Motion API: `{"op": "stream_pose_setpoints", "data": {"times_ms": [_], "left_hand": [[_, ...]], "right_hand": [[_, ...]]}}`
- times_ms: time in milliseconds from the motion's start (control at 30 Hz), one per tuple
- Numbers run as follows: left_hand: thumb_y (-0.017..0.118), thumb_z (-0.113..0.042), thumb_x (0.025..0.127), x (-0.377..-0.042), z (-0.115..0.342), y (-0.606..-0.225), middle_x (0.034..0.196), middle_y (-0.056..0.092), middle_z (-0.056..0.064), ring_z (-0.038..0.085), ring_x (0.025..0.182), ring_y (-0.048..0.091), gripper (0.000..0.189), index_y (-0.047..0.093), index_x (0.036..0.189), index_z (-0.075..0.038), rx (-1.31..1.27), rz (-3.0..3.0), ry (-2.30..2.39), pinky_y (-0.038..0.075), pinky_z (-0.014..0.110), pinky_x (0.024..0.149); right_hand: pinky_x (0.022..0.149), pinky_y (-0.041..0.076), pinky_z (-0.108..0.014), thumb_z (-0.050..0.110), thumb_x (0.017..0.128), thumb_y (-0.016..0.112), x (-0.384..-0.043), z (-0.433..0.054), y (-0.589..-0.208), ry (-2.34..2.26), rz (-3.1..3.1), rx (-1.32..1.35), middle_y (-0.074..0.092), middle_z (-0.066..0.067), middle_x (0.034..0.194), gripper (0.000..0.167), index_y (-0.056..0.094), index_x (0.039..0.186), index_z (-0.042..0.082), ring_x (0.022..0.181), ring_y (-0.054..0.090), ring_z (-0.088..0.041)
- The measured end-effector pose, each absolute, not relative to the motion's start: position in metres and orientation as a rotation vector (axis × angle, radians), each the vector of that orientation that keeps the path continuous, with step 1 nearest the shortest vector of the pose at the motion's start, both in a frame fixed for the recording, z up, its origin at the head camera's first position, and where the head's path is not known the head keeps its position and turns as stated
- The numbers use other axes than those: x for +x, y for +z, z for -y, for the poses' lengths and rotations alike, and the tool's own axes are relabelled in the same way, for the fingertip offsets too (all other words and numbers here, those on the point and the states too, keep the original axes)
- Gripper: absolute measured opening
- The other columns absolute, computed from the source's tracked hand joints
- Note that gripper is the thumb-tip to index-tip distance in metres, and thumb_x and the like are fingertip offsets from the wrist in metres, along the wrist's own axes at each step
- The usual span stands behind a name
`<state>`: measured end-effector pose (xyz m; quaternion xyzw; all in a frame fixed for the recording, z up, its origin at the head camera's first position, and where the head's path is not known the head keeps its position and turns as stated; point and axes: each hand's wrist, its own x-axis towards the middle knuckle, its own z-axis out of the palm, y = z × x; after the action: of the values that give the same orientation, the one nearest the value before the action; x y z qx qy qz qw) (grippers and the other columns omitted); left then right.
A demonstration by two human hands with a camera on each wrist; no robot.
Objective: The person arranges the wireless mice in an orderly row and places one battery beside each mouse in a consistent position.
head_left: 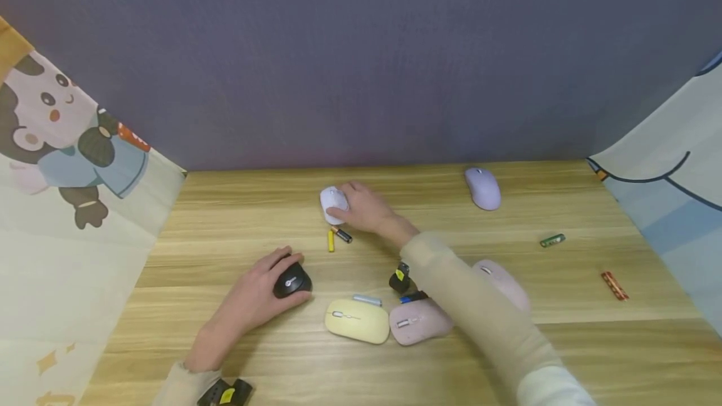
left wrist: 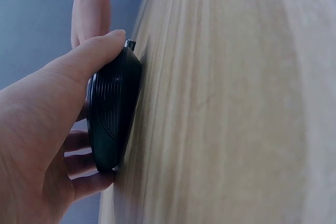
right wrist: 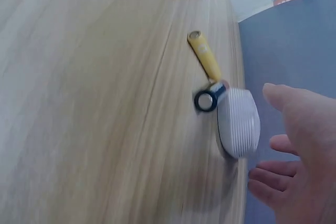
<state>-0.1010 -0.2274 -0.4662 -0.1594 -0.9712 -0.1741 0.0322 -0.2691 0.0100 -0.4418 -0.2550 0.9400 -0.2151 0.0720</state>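
Observation:
My left hand (head_left: 261, 287) grips a black computer mouse (head_left: 292, 281) by its sides. The left wrist view shows the thumb along one side of the black mouse (left wrist: 113, 111) and fingertips around the other. At the back, my right hand (head_left: 365, 207) is at a white computer mouse (head_left: 334, 205). In the right wrist view, the right hand (right wrist: 302, 153) has its fingers spread, with a gap between them and the ribbed side of the white mouse (right wrist: 239, 123). A yellow battery (head_left: 331, 241) and a black battery (head_left: 341, 234) lie just in front of that mouse.
Nearer me are a yellow mouse (head_left: 358, 321), a pink mouse (head_left: 420, 322), another pink mouse (head_left: 502, 284) partly under my right sleeve, and a light blue battery (head_left: 368, 299). To the right lie a purple mouse (head_left: 483, 188), a green battery (head_left: 552, 240) and red batteries (head_left: 614, 286).

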Motion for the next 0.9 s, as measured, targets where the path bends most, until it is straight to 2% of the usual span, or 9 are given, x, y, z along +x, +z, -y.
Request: {"op": "stream_pose_setpoints", "data": {"times_ms": [400, 900], "left_hand": [[0.076, -0.065, 0.083, -0.101, 0.228, -0.466, 0.150, 0.055, 0.019, 0.043, 0.135, 0.054, 0.076, 0.063, 0.141, -0.018, -0.503, 2.993, -0.511, 0.053, 0.062, 0.103], [0.076, -0.064, 0.084, -0.101, 0.227, -0.466, 0.150, 0.054, 0.019, 0.043, 0.136, 0.053, 0.076, 0.062, 0.142, -0.018, -0.497, 3.000, -0.523, 0.052, 0.062, 0.103]], "right_hand": [[0.093, 0.057, -0.043, 0.052, 0.099, 0.064, -0.257, 0.007, -0.444, -0.699, -2.789, -0.652, 0.049, -0.019, 0.147, 0.076, 0.039, 0.157, 0.010, 0.114, 0.059, -0.029], [0.098, 0.057, -0.043, 0.045, 0.098, 0.068, -0.256, 0.014, -0.446, -0.700, -2.851, -0.612, 0.051, -0.018, 0.144, 0.072, 0.043, 0.153, 0.007, 0.118, 0.059, -0.030]]}}
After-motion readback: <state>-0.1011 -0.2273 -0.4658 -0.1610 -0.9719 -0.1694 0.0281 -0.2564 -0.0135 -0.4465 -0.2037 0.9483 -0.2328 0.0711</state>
